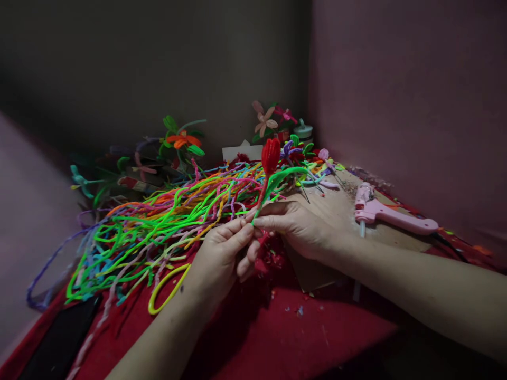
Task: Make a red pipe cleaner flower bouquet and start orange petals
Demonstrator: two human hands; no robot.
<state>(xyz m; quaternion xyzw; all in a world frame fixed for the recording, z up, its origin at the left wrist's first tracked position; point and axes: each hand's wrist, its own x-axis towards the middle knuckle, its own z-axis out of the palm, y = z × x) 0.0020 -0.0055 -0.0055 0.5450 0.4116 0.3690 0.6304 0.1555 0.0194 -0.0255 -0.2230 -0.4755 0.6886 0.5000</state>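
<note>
A red pipe-cleaner flower (271,157) stands upright above my hands, its stem red higher up and green lower down. One long green leaf (282,176) curves off the stem to the right. My left hand (229,245) pinches the low end of the stem between thumb and forefinger. Just above it and to the right, my right hand (291,224) also grips the stem with thumb and fingers. The two sets of fingertips nearly touch, and they hide the stem's bottom end.
Loose coloured pipe cleaners (158,221) lie heaped at the left. A pink glue gun (396,214) rests on a brown board (336,211) at the right. Finished flowers (182,140) stand at the back. A dark flat phone-like object (59,338) lies front left on the red cloth (269,327).
</note>
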